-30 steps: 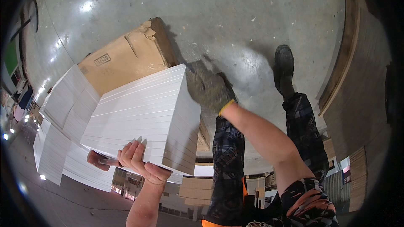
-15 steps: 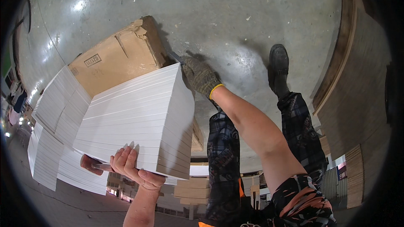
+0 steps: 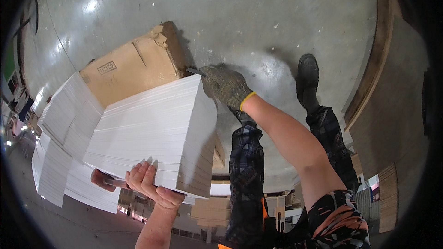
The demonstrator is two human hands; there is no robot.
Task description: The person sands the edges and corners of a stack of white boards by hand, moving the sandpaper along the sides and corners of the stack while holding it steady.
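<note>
Gripping mallet [image 3: 99, 179] in left hand [image 3: 150, 183], with fingers curled tight round handle and against white stack [image 3: 143, 124]. Holding dark blade [image 3: 194, 71] in closed, gloved right hand [image 3: 227, 85] at far right corner of stack, just beside carton [image 3: 131, 60].

The white boards [image 3: 143, 124] at middle left look smooth and dull, the box [image 3: 134, 60] above them is brown cardboard, rough where torn, the glove [image 3: 227, 86] in the middle is bumpy knitted cloth, and the floor [image 3: 240, 9] up top is shiny.

White panels [image 3: 143, 120], mottled yellow-cuffed glove [image 3: 227, 85]
</note>
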